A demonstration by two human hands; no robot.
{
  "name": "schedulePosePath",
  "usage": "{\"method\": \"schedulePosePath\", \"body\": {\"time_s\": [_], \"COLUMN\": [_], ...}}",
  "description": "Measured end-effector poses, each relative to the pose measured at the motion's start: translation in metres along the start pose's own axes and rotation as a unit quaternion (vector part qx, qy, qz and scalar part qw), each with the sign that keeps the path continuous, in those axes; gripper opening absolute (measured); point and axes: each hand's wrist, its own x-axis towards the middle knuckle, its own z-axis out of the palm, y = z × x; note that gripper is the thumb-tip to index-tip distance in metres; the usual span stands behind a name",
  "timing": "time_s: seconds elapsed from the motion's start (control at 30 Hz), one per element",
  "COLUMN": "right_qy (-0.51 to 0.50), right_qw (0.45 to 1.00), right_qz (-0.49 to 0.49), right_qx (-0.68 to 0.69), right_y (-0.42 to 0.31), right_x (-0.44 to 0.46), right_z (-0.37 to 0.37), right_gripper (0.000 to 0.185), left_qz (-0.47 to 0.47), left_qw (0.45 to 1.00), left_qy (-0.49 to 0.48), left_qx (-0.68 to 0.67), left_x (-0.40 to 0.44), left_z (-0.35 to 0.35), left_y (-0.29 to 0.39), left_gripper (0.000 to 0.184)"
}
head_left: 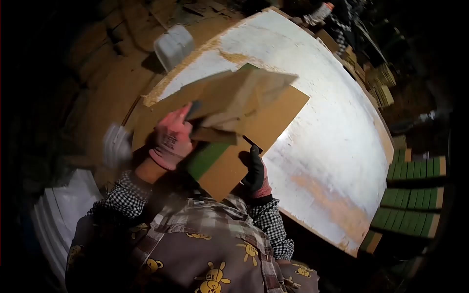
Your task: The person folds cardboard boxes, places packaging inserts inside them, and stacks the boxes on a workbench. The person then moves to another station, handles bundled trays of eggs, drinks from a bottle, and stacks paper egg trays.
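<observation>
Several flat brown cardboard pieces point(281, 115), overlapping and partly blurred, lie at the near edge of the white tabletop. One of them has a green band point(209, 158). My left hand point(172, 139), in a pink glove with dark fingertips, is closed on a creased brown cardboard piece point(227, 110) above the others; its fingertips are partly hidden. At the lower right edge of the pieces, my right hand point(256, 171) grips the green-banded cardboard, its dark gloved thumb on top. The fingers beneath are hidden.
The white tabletop point(317, 141) has worn brown patches and frayed edges. Stacks of green-and-brown pieces point(413, 198) stand to the right. A white plastic container point(173, 47) is beyond the left edge, white sheets point(68, 210) lower left. Another person's checked sleeve point(340, 36) shows at the far end.
</observation>
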Motion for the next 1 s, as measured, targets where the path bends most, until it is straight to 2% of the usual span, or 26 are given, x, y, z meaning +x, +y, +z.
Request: {"method": "schedulePosePath", "body": {"time_s": [0.03, 0.07, 0.17, 0.2, 0.23, 0.3, 0.33, 0.37, 0.4, 0.47, 0.53, 0.57, 0.63, 0.7, 0.9, 1.0], "right_qy": [0.061, 0.058, 0.196, 0.252, 0.292, 0.463, 0.462, 0.442, 0.468, 0.440, 0.462, 0.469, 0.511, 0.558, 0.705, 0.802], "right_qw": [0.998, 0.968, 0.952, 0.963, 0.865, 0.803, 0.796, 0.795, 0.782, 0.612, 0.617, 0.625, 0.607, 0.584, 0.487, 0.427], "right_qz": [-0.019, -0.091, -0.010, 0.020, -0.005, 0.095, 0.085, 0.062, 0.043, -0.081, -0.142, -0.181, -0.206, -0.226, -0.265, -0.211], "right_qx": [-0.020, -0.225, -0.234, 0.094, 0.409, 0.362, 0.382, 0.411, 0.410, 0.652, 0.621, 0.597, 0.572, 0.544, 0.443, 0.360], "right_y": [-0.038, -0.015, -0.011, -0.013, -0.019, -0.042, -0.035, -0.035, -0.023, 0.003, 0.016, 0.019, 0.014, 0.008, -0.008, -0.012], "right_x": [-0.007, -0.038, -0.106, -0.124, -0.141, -0.165, -0.148, -0.155, -0.173, -0.193, -0.220, -0.272, -0.313, -0.362, -0.491, -0.547], "right_z": [0.006, -0.002, -0.010, -0.003, 0.008, 0.027, 0.024, 0.021, 0.022, 0.025, 0.026, 0.013, 0.007, -0.002, 0.004, 0.030], "right_gripper": [0.048, 0.044, 0.035, 0.032, 0.029, 0.030, 0.031, 0.031, 0.031, 0.033, 0.035, 0.038, 0.039, 0.040, 0.044, 0.046], "left_qz": [0.135, 0.176, 0.344, 0.363, 0.390, 0.464, 0.509, 0.543, 0.567, 0.617, 0.675, 0.687, 0.763, 0.767, 0.875, 0.882], "left_qw": [0.988, 0.981, 0.927, 0.922, 0.912, 0.871, 0.839, 0.815, 0.797, 0.754, 0.697, 0.689, 0.621, 0.598, 0.420, 0.366], "left_qy": [-0.071, -0.078, -0.100, -0.101, -0.103, -0.131, -0.148, -0.147, -0.142, -0.165, -0.202, -0.198, -0.099, -0.187, -0.228, -0.285], "left_qx": [0.015, -0.007, -0.115, -0.089, -0.071, -0.091, -0.123, -0.141, -0.151, -0.151, -0.134, -0.119, -0.146, -0.137, -0.079, -0.085], "left_x": [-0.003, -0.006, -0.009, -0.015, -0.020, -0.019, 0.007, 0.012, 0.013, 0.018, 0.004, -0.040, -0.070, -0.114, -0.257, -0.331], "left_z": [0.018, 0.025, 0.043, 0.045, 0.046, 0.043, 0.052, 0.043, 0.038, 0.035, 0.033, 0.037, 0.048, 0.035, 0.091, 0.100], "left_y": [0.022, 0.041, 0.101, 0.116, 0.131, 0.146, 0.145, 0.156, 0.175, 0.210, 0.243, 0.288, 0.327, 0.374, 0.485, 0.530], "left_gripper": [0.023, 0.023, 0.013, 0.012, 0.010, 0.015, 0.015, 0.022, 0.029, 0.036, 0.047, 0.047, 0.052, 0.052, 0.051, 0.055]}}
